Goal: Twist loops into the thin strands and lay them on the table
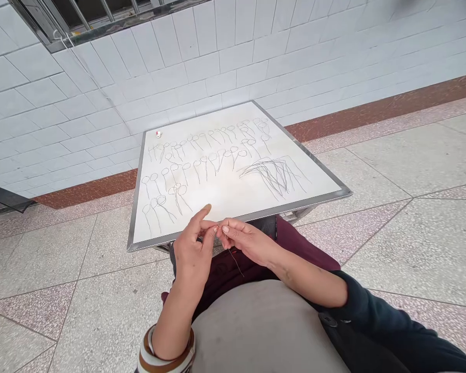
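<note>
My left hand [196,246] and my right hand [246,239] meet just over the near edge of the white table. Each is closed in a pinch on a thin dark wire [236,262], whose loose end hangs down in front of my lap. The part between my fingertips is mostly hidden. Beyond my hands, rows of wires bent into a round loop with a straight tail [186,167] lie on the tabletop. To their right is a loose pile of long, unlooped wires [276,173], crossing one another.
The white table [225,199] has a grey metal rim and stands near a white tiled wall [233,62]. A small red-and-white object [158,134] sits in its far left corner. A barred window [97,15] is at the upper left. Speckled stone floor [112,300] surrounds the table.
</note>
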Tool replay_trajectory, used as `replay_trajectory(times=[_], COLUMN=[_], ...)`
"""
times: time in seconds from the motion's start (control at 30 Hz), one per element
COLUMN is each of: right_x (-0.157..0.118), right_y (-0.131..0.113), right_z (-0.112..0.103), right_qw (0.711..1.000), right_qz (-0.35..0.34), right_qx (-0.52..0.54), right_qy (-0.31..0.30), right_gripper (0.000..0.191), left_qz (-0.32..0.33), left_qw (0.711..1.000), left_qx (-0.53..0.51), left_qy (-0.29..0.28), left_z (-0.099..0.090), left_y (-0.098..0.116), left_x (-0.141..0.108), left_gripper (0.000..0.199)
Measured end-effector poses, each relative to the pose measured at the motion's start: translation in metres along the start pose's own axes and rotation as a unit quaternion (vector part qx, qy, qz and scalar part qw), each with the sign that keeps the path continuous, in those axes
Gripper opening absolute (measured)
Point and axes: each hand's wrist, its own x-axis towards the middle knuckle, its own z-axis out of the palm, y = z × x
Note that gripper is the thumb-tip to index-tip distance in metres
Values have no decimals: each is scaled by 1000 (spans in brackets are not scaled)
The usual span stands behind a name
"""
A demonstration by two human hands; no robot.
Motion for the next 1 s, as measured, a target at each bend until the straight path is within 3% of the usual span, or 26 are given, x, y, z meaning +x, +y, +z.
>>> replay_trajectory(times=[0.2, 0.57, 0.83, 1.0], right_x=[0, 1, -1, -2], right_y=[6, 16, 9, 12], right_z=[0, 6, 9, 9], right_qw=[997, 995, 986, 984], right_qz=[22, 6, 33, 56], right_qx=[73, 93, 165, 167], right_qy=[-2, 25, -22, -10], right_gripper=[29, 23, 19, 17], left_qz=[-28, -33, -42, -43], left_qw=[999, 997, 994, 994], left_qx=[-38, -69, -96, -98], left_qy=[-7, -2, -10, -26], left_z=[-1, -1, -5, -8], left_y=[1, 2, 5, 6], left_x=[0, -1, 0, 0], left_gripper=[43, 37, 38, 36])
